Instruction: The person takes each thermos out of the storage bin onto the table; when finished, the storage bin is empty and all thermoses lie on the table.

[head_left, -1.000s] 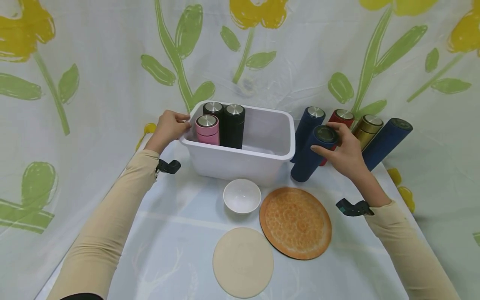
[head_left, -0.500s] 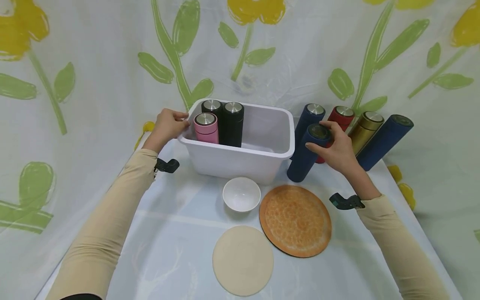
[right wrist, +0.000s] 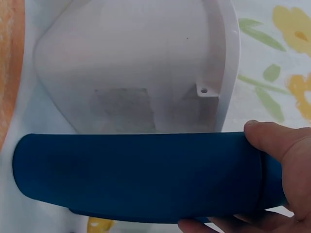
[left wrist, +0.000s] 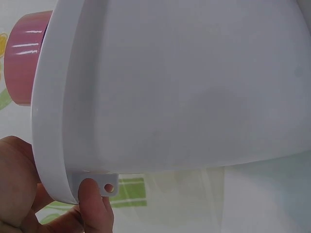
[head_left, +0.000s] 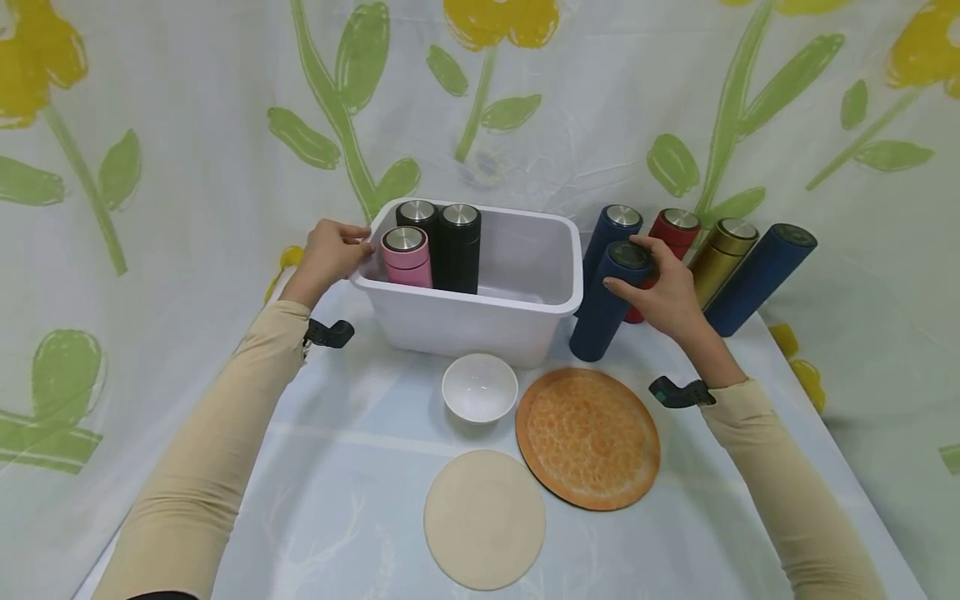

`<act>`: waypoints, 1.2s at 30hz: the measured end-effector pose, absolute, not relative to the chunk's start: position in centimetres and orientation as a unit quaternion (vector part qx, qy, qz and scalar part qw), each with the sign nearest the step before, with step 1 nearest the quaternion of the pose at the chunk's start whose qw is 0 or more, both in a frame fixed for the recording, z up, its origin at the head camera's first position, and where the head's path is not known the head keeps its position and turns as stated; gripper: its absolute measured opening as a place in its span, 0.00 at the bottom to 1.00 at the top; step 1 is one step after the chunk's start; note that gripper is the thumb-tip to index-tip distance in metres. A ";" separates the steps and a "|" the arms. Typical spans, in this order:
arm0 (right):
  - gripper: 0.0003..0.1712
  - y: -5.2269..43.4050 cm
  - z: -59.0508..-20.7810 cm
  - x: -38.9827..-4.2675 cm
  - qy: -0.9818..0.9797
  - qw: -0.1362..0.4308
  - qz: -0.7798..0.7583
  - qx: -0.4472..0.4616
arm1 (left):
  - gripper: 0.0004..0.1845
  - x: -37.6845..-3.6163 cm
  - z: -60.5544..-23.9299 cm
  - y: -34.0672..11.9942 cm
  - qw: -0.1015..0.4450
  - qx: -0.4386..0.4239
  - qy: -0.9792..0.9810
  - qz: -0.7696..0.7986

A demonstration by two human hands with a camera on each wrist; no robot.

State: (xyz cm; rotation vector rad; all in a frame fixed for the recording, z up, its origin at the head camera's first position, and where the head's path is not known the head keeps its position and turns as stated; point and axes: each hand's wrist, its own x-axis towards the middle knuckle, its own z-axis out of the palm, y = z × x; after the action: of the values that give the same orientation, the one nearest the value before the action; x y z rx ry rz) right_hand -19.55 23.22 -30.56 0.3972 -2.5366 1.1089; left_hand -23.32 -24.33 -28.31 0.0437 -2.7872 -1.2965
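Note:
My right hand (head_left: 665,287) grips a dark blue thermos (head_left: 602,312) near its lid, beside the right end of a white plastic bin (head_left: 465,321). In the right wrist view, the thumb lies along one side of the blue thermos (right wrist: 141,174) and fingers along the other. My left hand (head_left: 327,260) holds the bin's left end at the rim. The left wrist view shows its fingers round the rim (left wrist: 51,121), by a small holed tab. A pink thermos (head_left: 407,262) and two black thermoses (head_left: 459,250) stand in the bin's left part.
Right of the bin stand another blue thermos (head_left: 621,218), a red one (head_left: 677,229), a gold one (head_left: 722,258) and a further blue one (head_left: 761,279). In front lie a white bowl (head_left: 480,389), a brown round mat (head_left: 588,437) and a beige disc (head_left: 485,521).
My right hand and the blue thermos in it have shifted slightly left, towards the bin. The left hand stays at the bin's rim; the whole view has drifted a little.

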 end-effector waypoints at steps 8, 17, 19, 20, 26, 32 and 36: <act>0.42 22.9 -29.7 -19.2 -0.904 0.167 0.374 0.121 | 0.23 -23.2 -28.2 -24.3 0.033 0.012 -0.908 -0.418; 0.34 22.2 -28.1 -19.3 -0.882 0.229 0.393 0.123 | 0.23 -23.3 -28.3 -24.4 0.035 0.013 -0.909 -0.416; 0.32 22.1 -27.8 -19.4 -0.872 0.248 0.402 0.128 | 0.24 -23.3 -28.3 -24.4 0.033 0.012 -0.908 -0.418; 0.31 22.0 -27.7 -19.4 -0.868 0.255 0.405 0.131 | 0.24 -23.2 -28.2 -24.4 0.031 0.013 -0.907 -0.419; 0.29 21.5 -26.7 -19.5 -0.864 0.270 0.403 0.135 | 0.24 -23.2 -28.0 -24.2 0.030 0.010 -0.907 -0.419; 0.30 20.6 -25.6 -19.6 -0.864 0.264 0.404 0.145 | 0.24 -23.2 -27.9 -24.4 0.032 0.010 -0.907 -0.421; 0.29 19.6 -24.9 -19.7 -0.864 0.261 0.400 0.157 | 0.23 -23.0 -27.9 -24.4 0.031 0.012 -0.905 -0.424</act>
State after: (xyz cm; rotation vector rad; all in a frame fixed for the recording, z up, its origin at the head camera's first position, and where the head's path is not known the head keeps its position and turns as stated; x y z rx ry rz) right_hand -19.72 19.58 -24.92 0.4262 -2.3392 1.0840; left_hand -22.99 -24.36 -27.89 0.0361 -2.7891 -1.3068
